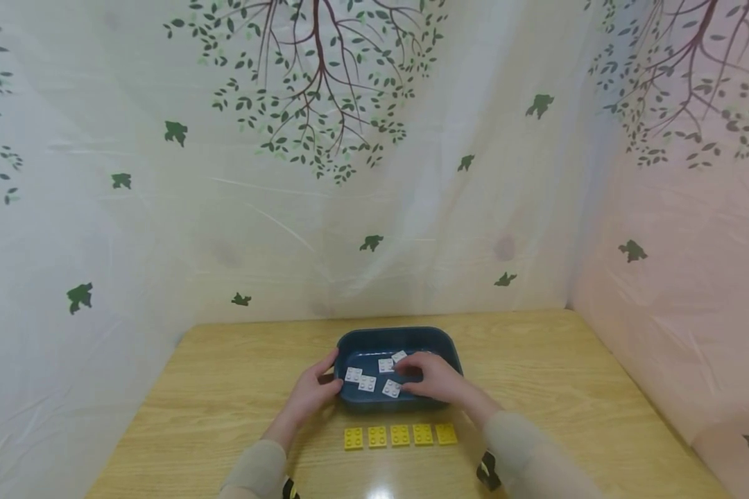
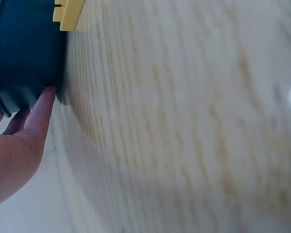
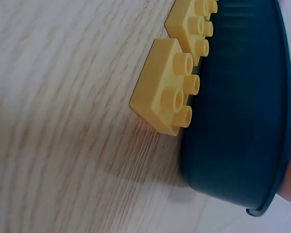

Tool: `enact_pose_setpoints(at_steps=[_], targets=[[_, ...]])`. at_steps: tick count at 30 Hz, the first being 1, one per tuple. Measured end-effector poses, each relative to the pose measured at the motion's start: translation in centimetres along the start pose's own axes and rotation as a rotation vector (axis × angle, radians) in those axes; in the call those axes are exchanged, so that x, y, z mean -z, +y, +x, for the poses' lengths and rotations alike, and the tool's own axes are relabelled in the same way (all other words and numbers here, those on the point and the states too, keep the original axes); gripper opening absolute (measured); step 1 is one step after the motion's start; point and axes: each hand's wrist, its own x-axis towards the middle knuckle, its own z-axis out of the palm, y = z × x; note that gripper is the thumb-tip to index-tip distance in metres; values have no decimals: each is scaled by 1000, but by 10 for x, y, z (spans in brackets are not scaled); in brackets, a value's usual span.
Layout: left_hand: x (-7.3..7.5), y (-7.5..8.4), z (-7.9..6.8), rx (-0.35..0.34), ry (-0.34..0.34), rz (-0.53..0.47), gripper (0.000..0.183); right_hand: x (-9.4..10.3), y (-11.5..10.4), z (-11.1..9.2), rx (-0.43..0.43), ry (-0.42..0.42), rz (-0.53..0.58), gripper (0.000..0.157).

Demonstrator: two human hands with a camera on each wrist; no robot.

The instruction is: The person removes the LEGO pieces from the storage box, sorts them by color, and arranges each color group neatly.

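Note:
A dark blue tray (image 1: 399,338) stands on the table with several white toy bricks (image 1: 367,383) lying loose inside it. My left hand (image 1: 312,389) holds the tray's left end, thumb at the near side and fingers farther back. In the left wrist view, the fingers (image 2: 41,114) lie against the tray wall (image 2: 26,58). Over the tray's right half, my right hand (image 1: 433,378) reaches in among the white bricks, its thumb and fingers apart. One white brick (image 1: 392,389) lies right at the thumb tip. Most of that hand is hidden behind the tray in the right wrist view.
In front of the tray, several yellow toy bricks (image 1: 400,435) form a row along its near side. The wooden table (image 1: 225,402) reaches back to a pale curtain (image 1: 274,242) printed with branches and birds. Another curtain (image 1: 674,312) borders the right side.

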Motion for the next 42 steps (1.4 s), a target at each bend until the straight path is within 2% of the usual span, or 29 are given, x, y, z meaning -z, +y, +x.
enact_pose_setpoints(at_steps=[8,16,28,42], targets=[[0,-1,1,9,1,5,64,-11,4,15,-65,-75,-7,39],[1,-2,1,2,2,8,64,-17,9,26,-66,-129,-5,40],[1,-2,2,0,2,-10,64,-19,13,34,-90,-178,0,38],[1,0,1,-9,-10,-18,65,-13,20,34,-68,-232,55,39]])
